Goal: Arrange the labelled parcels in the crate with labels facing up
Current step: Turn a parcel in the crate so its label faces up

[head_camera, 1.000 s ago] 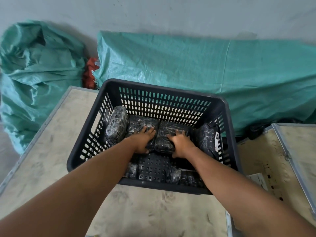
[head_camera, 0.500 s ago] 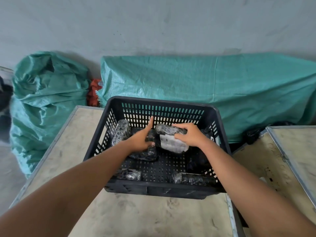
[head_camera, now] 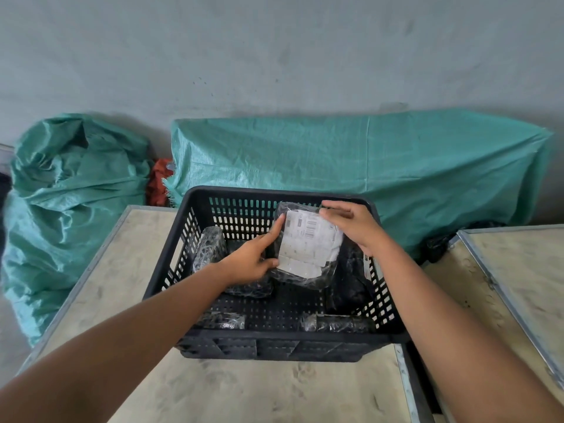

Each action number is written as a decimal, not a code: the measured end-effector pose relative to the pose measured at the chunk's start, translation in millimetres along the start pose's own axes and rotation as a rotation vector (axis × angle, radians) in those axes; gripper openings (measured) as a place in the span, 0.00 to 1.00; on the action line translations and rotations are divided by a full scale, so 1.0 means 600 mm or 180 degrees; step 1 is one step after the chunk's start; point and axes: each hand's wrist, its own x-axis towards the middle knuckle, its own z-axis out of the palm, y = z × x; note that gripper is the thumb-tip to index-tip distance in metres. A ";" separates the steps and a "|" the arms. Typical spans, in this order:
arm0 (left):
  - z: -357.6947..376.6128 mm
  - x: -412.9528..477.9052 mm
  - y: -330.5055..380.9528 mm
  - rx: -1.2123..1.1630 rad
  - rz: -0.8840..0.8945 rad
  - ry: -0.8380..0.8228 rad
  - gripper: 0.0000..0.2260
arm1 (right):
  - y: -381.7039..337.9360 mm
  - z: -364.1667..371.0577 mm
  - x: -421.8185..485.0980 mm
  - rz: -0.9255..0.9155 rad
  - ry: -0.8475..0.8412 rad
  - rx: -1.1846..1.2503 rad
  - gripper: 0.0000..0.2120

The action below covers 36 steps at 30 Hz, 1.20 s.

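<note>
Black crate [head_camera: 195,248] sits on your pale table [head_camera: 274,392]. Your left hand [head_camera: 250,261] and right hand [head_camera: 351,224] both grip same parcel [head_camera: 308,248], raised and tilted over crate middle, white label [head_camera: 309,239] toward you. Other wrapped parcels [head_camera: 210,248] lie on crate floor, labels not visible.

Green woven sacks [head_camera: 351,157] and an orange bag [head_camera: 158,181] line the wall [head_camera: 274,50].
</note>
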 end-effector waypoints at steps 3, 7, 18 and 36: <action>0.002 0.004 0.006 -0.0388 -0.0234 0.0113 0.48 | 0.014 0.009 -0.013 -0.0175 0.0141 -0.0250 0.32; 0.011 0.011 0.005 -0.0807 -0.0499 0.0085 0.49 | 0.039 0.039 -0.031 -0.0327 -0.0096 -0.0838 0.46; 0.060 0.074 -0.035 -0.0199 -0.1188 -0.0649 0.49 | 0.119 0.112 0.008 0.0518 -0.0206 -0.1456 0.56; 0.151 0.123 -0.071 0.0547 -0.1552 -0.0510 0.39 | 0.180 0.154 0.055 0.1172 -0.0079 -0.2198 0.40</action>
